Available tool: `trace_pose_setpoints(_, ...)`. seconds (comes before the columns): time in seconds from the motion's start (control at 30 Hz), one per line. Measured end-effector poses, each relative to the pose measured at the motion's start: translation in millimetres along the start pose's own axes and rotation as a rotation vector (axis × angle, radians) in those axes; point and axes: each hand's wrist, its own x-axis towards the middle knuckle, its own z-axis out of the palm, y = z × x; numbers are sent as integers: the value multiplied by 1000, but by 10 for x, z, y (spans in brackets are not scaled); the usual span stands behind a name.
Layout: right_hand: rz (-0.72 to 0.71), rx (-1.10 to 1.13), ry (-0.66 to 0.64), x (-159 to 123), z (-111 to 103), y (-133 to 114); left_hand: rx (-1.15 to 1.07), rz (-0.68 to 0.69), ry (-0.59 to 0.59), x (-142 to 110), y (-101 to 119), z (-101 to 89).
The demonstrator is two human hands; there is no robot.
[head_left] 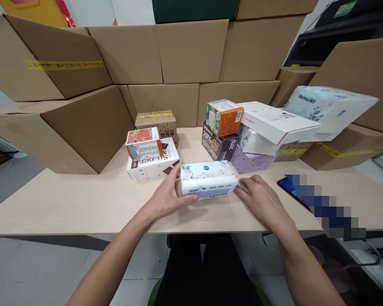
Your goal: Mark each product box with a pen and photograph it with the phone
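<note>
Left hand [165, 194] and right hand [261, 199] hold one tissue pack [208, 179]; left of it, three boxes [143, 145]; right, one phone [295, 192]

Left forearm [124, 250] ran up and right from the bottom edge, right forearm [301, 261] up and left. Left grip [165, 194], just left of centre: thumb pointed right, other fingers angled up, C-shaped. Right grip [260, 197], right of centre: back up, fingers bunched, tips upper left.

Cardboard boxes [191, 51] lining a table [92, 204] show an indoor workspace.
</note>
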Motion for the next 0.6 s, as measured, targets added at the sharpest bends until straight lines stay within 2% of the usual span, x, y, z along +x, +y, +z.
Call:
trace_pose_setpoints(0.07, -21, -26, -28, 25, 1, -6, -37, 24, -22, 16, -35, 16)
trace_pose_setpoints(0.27, -9, 11, 51, 32, 107, 0, -169, 45, -37, 45, -69, 49)
trace_pose_setpoints(0.47, 36, 288, 362, -1, 158, 100, -109, 39, 14, 36, -27, 69)
trace_pose_setpoints(0.6, 123, 558, 504, -21, 168, 88, 21, 149, 65, 31, -68, 79)
